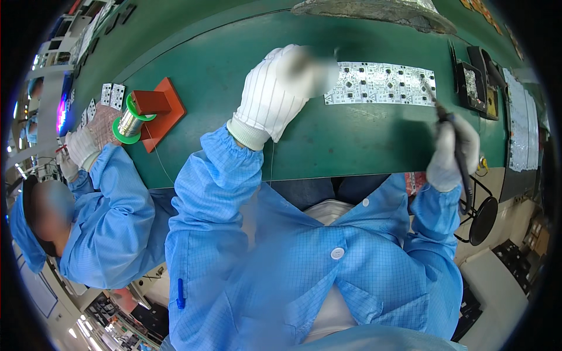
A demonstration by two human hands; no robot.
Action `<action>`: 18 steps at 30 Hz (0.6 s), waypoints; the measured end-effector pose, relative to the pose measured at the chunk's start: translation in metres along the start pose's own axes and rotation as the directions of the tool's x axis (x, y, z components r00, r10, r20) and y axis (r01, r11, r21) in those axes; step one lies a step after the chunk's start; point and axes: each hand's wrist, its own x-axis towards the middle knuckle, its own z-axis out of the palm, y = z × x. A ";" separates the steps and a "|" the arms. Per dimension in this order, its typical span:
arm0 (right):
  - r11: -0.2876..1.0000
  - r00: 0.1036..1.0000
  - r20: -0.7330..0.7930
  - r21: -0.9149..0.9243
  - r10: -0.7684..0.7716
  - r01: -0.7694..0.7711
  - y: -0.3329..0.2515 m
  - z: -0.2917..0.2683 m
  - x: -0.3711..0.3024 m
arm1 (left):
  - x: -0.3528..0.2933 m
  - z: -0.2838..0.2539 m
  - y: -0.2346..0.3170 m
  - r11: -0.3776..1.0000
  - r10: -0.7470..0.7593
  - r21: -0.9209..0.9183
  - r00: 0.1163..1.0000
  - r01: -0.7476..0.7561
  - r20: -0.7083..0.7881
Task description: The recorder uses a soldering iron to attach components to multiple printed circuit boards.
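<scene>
Closest in, the blue smock sits up against the desk's near edge. Over that edge, toward the near right corner, here's the right hand, gloved, fingers curled firmly round a dark soldering iron, its tip angled to the right end of the circuit-board strip. Touching or just above? Too blurred to call. The left hand, gloved too, is at the strip's left end; its fingers are a smear, so no telling how far they're open or what they hold. A thin wire hangs below that cuff.

The strip itself lies flat, well in from the near edge and right of centre. Work looks under way: dark square parts sit all along it, though finished and unfinished joints can't be told apart. Left side, a solder reel on a red-brown stand. By the right edge, a black tray of small bits, and beyond it white strips, done or waiting, impossible to say. Farthest off, a grey hood at the far edge.
</scene>
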 end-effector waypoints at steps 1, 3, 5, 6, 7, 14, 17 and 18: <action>0.994 0.994 -0.047 -0.061 -0.094 0.091 0.005 -0.007 0.009 | -0.002 0.001 -0.001 1.000 0.000 -0.002 1.000 0.000 -0.004; 0.907 0.915 -0.117 -0.229 -0.386 0.353 0.045 -0.034 0.026 | -0.004 0.004 -0.001 0.981 0.002 0.194 0.989 -0.031 0.151; 0.929 0.968 -0.032 -0.292 -0.247 0.228 0.050 -0.044 0.037 | -0.005 -0.003 0.000 0.962 0.056 0.253 0.982 -0.102 0.181; 0.807 0.931 0.117 -0.470 -0.345 0.358 0.052 -0.048 0.046 | -0.005 -0.005 -0.001 0.937 0.112 0.302 0.970 -0.176 0.217; 0.807 0.931 0.116 -0.469 -0.346 0.358 0.053 -0.049 0.045 | -0.004 -0.005 0.000 0.937 0.113 0.303 0.970 -0.176 0.217; 0.741 0.939 0.271 -0.583 -0.210 0.334 0.032 0.000 0.056 | 0.016 -0.012 0.019 0.962 -0.271 0.103 0.914 0.251 0.301; 0.660 0.880 0.413 -0.596 -0.235 0.456 0.030 0.011 0.056 | 0.025 -0.010 0.023 0.689 -0.594 -0.165 0.681 0.705 0.428; 0.662 0.878 0.416 -0.592 -0.239 0.461 0.029 0.016 0.053 | 0.024 -0.012 0.019 0.669 -0.572 -0.220 0.681 0.710 0.458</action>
